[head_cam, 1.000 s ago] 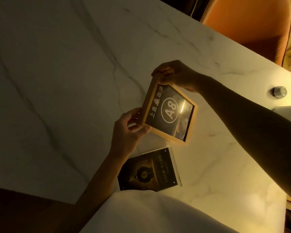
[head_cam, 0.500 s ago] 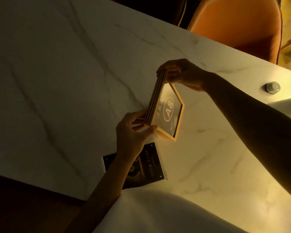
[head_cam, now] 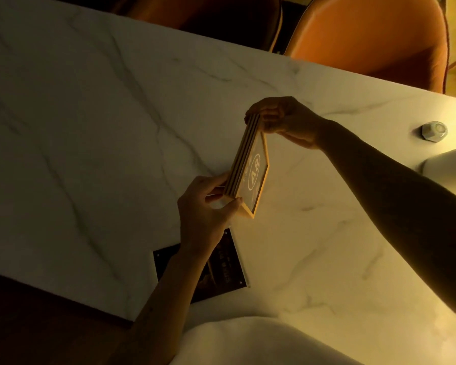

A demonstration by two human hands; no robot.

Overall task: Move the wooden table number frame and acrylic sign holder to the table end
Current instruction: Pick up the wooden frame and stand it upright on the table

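The wooden table number frame (head_cam: 250, 171), marked A8 on a dark panel, is held above the marble table (head_cam: 90, 127), tilted nearly on edge so its grooved side faces me. My left hand (head_cam: 206, 214) pinches its near lower corner. My right hand (head_cam: 284, 119) grips its far upper corner. The acrylic sign holder (head_cam: 224, 270), with a dark printed insert, lies flat on the table near the front edge, partly hidden under my left forearm.
A small faceted metal object (head_cam: 433, 130) sits near the table's right end. Two orange chairs (head_cam: 366, 32) stand behind the far edge. A white cloth-covered shape (head_cam: 248, 341) fills the bottom centre, and another pale object (head_cam: 448, 164) is at the right edge.
The frame has been tipped up from nearly face-up to almost edge-on, both hands still holding it. The view has shifted, so the acrylic holder now appears further left under my forearm.
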